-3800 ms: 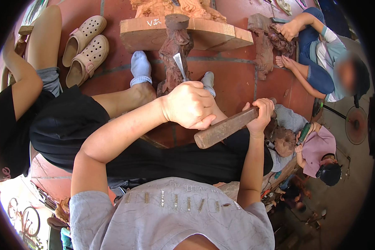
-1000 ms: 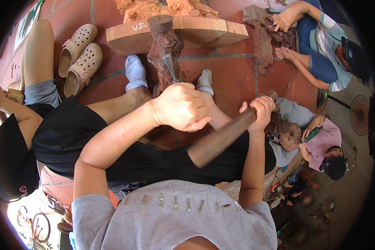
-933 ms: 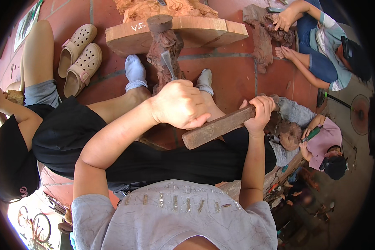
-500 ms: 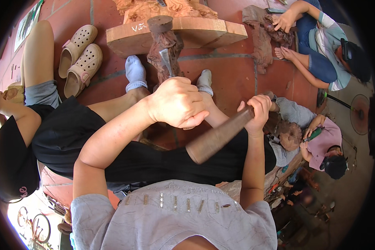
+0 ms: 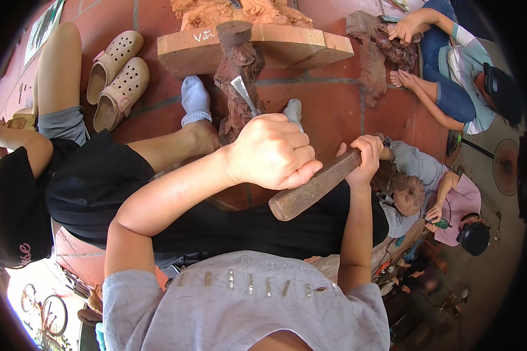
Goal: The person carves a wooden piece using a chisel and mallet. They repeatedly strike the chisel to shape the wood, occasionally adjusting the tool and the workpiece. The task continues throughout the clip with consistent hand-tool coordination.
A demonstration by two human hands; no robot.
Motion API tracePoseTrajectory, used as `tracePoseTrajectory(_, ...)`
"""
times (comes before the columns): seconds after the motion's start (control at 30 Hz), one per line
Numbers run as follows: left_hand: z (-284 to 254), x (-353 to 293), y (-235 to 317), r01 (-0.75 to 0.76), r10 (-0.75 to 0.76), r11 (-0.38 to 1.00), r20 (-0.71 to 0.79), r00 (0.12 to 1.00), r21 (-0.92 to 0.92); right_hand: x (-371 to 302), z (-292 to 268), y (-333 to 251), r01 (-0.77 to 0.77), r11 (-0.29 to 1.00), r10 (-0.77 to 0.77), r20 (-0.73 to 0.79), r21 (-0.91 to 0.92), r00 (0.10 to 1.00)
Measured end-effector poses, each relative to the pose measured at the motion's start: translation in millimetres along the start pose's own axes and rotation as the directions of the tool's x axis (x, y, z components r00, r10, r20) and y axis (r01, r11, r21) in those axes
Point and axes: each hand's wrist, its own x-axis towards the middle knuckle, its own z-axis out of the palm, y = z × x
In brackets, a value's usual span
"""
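My left hand is closed in a fist around a chisel; its flared metal blade sticks out beyond my knuckles and the handle is hidden in my fingers. The blade lies over a dark reddish-brown carved piece of wood, which stands upright between my feet with a round flat end on top. My right hand grips a thick wooden mallet shaped like a club. The mallet slants down to the left, its thick end close below my left thumb; I cannot tell whether they touch.
A large pale wood block bearing a carving stands beyond the carved piece. Tan clogs lie on the red tiles at left. A bare-legged person sits at far left. At right, other people work on carvings, one beside a dark wood piece. A fan stands behind.
My left hand has shifted slightly right and down, and the chisel blade has swung to a steeper slant. The mallet's thick end has risen towards my left hand and is no longer blurred.
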Motion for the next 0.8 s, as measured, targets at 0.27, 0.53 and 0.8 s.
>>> tracePoseTrajectory(0.27,1.7,-4.8,-12.4,-0.023,0.023,1.0,0.014,1.0,-0.008,2.6,-0.2,-0.9,-0.054,0.997,0.057,-0.04,0.063,0.998)
tracePoseTrajectory(0.53,-4.6,-8.3,-15.6,-0.041,0.039,0.997,-0.035,0.999,-0.061,8.5,-1.6,-5.0,0.016,1.0,-0.015,-0.024,0.024,1.0)
tracePoseTrajectory(0.8,-10.6,-11.4,-20.8,-0.038,0.036,0.995,-0.019,0.999,-0.088,8.7,-0.1,-9.2,-0.064,0.998,0.065,0.026,-0.02,0.998)
